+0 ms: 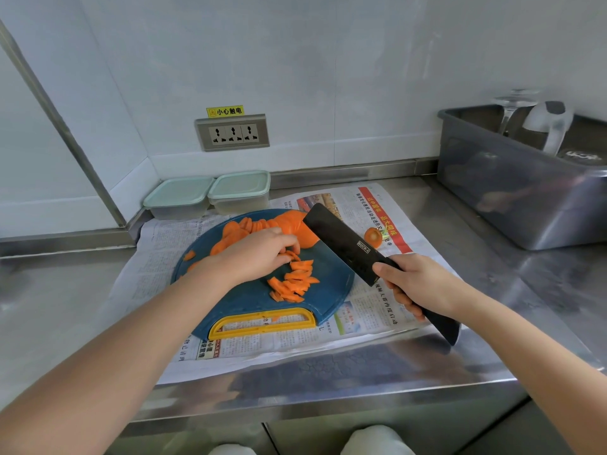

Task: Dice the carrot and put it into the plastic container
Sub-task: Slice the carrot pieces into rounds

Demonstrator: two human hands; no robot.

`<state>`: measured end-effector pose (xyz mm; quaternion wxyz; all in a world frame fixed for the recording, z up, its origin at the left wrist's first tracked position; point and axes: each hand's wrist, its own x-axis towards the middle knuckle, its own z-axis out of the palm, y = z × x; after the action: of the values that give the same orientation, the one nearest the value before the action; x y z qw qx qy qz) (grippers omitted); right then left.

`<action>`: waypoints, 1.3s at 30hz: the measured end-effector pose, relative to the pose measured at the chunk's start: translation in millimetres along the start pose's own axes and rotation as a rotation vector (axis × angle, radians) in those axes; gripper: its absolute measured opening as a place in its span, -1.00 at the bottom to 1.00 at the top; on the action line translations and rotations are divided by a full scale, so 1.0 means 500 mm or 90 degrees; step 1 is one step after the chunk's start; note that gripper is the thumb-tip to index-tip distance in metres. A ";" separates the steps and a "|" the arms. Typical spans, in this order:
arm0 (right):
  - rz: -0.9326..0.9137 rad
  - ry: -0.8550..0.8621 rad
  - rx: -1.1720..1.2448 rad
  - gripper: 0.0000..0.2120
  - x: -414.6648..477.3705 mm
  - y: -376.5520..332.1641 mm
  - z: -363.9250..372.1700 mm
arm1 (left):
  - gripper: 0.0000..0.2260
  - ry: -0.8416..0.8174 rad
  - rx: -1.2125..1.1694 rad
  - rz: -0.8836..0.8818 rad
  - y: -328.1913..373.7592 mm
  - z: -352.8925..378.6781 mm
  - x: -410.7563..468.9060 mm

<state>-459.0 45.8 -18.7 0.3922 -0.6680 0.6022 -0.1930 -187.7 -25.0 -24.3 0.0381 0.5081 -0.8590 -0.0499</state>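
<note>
On the steel desk point(65, 307), newspaper point(361, 310) catches mess under the blue cutting board point(328, 290). Right hand point(423, 284) grips the cleaver point(341, 241), blade lifted clear. Left hand point(259, 254) curls over carrot slices point(295, 280), likely bunching them for dicing; uncut carrot point(295, 224) just behind. Plastic containers point(241, 192) far left, lids on.

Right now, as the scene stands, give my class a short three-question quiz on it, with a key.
1. True or false: both plastic containers have their lids on.
2. Which hand grips the knife: A left, B right?
3. Fill in: the cut-off carrot end lies on the ____, off the cutting board.
Key: 1 true; 2 B, the right hand; 3 newspaper.
</note>
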 end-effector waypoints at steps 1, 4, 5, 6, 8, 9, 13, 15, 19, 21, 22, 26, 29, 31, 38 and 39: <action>0.001 0.000 -0.002 -0.74 0.000 0.001 0.000 | -0.85 0.012 -0.013 -0.004 0.001 0.001 0.003; 0.001 0.000 0.001 -0.73 -0.001 0.000 0.001 | -0.89 0.044 -0.074 -0.025 0.004 0.005 0.012; 0.001 0.000 0.001 -0.74 0.000 0.000 0.001 | -0.88 0.043 -0.091 -0.033 0.007 0.005 0.015; 0.001 0.000 -0.002 -0.74 0.000 -0.001 0.001 | -0.87 0.040 -0.108 -0.037 0.011 0.006 0.017; 0.001 -0.002 -0.004 -0.74 0.001 -0.002 0.003 | -0.84 0.034 -0.139 -0.038 0.019 0.007 0.020; 0.002 -0.002 -0.004 -0.74 0.001 -0.003 0.004 | -0.83 0.028 -0.146 -0.034 0.022 0.007 0.020; 0.005 0.002 -0.011 -0.74 -0.004 -0.003 0.006 | -0.83 -0.011 -0.135 -0.020 0.019 0.006 0.021; 0.006 0.008 -0.007 -0.72 -0.008 -0.003 0.005 | -0.83 -0.022 -0.114 -0.016 0.015 0.004 0.020; 0.008 0.013 0.002 -0.71 -0.015 -0.005 0.001 | -0.80 0.010 -0.119 -0.035 0.025 0.015 0.018; 0.009 0.016 0.011 -0.70 -0.017 -0.007 0.000 | -0.78 0.055 -0.123 -0.057 0.037 0.024 0.021; 0.008 0.017 0.011 -0.70 -0.018 -0.007 0.000 | -0.76 0.075 -0.122 -0.070 0.043 0.028 0.025; 0.006 0.017 -0.002 -0.70 -0.021 -0.011 0.001 | -0.77 0.123 -0.124 -0.093 0.066 0.030 0.044; 0.012 0.019 0.000 -0.71 -0.023 -0.013 -0.002 | -0.81 0.126 -0.097 -0.081 0.078 0.020 0.049; 0.014 0.021 0.003 -0.70 -0.024 -0.012 -0.004 | -0.84 0.115 -0.093 -0.075 0.079 0.020 0.053; 0.021 0.038 -0.006 -0.69 -0.028 -0.012 -0.012 | -0.77 0.109 -0.166 -0.106 0.067 0.011 0.060; 0.023 0.042 -0.002 -0.69 -0.028 -0.011 -0.014 | -0.80 0.138 -0.176 -0.129 0.058 0.002 0.060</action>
<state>-463.3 56.8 -7.5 0.3746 -0.6508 0.6271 -0.2072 -227.4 -37.4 -21.1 0.1946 0.5841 -0.7795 -0.1156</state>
